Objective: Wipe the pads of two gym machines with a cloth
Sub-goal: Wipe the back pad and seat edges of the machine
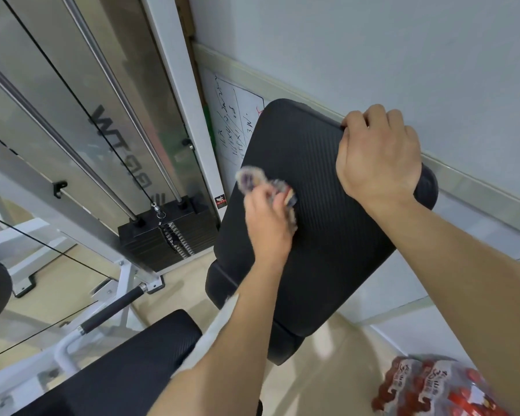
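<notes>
A large black ribbed back pad (321,223) tilts up in the middle of the head view. My left hand (267,223) presses a bunched, multicoloured cloth (254,179) against the pad's left side; the cloth is blurred by motion. My right hand (379,154) grips the pad's top right edge, fingers curled over it. A second black pad, the seat (138,361), lies lower left, below my left forearm.
A weight stack (165,235) with cables and chrome guide rods stands to the left, behind a white frame (177,85). A whiteboard (234,121) leans on the wall behind the pad. A pack of red-labelled bottles (433,388) sits on the floor at lower right.
</notes>
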`<state>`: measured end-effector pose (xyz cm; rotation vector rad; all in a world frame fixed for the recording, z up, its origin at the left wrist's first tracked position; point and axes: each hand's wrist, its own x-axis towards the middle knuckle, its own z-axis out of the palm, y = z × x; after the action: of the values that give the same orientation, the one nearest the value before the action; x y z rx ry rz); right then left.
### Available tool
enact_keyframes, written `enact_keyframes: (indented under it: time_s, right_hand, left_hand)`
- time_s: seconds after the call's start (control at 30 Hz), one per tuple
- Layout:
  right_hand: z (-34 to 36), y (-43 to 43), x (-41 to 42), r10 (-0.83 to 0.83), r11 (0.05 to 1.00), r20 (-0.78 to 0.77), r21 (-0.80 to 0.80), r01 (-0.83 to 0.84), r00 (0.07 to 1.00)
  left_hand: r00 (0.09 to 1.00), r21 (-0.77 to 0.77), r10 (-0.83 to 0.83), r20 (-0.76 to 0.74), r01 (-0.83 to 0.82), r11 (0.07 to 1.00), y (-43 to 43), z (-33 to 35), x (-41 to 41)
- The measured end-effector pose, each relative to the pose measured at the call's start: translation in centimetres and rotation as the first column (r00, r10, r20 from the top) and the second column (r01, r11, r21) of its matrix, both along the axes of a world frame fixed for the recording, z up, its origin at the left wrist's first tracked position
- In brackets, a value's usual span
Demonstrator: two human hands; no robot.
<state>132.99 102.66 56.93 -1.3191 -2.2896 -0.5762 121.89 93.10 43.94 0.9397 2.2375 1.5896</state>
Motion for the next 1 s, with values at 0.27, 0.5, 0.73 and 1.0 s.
enact_keyframes:
  time_s: [0.27, 0.5, 0.73, 1.0]
  right_hand:
    - [-2.5, -3.1, 0.4, 0.147, 0.985, -0.031, 0.101, -0.143, 0.989]
    - [-7.9, -7.1, 3.8, 0.216, 0.959, 0.043, 0.177, -0.220, 0.975]
    - [-12.9, -10.3, 3.6, 0.270, 0.959, 0.008, 0.083, -0.269, 0.963]
    - [-11.9, -10.3, 4.8, 0.297, 0.953, -0.287, 0.023, -0.303, 0.911]
  left_hand:
    - [0.984, -0.137, -0.165, 0.061, 0.172, 0.976, -9.9, -7.2, 9.5]
    - [0.992, 0.098, -0.086, -0.095, 0.095, 0.991, -1.4, -1.3, -0.4]
    - [0.989, -0.035, 0.133, 0.061, -0.131, 0.991, -2.6, -5.9, -5.6]
    - [0.930, -0.103, -0.270, -0.251, 0.251, 0.962, -9.8, -8.4, 12.5]
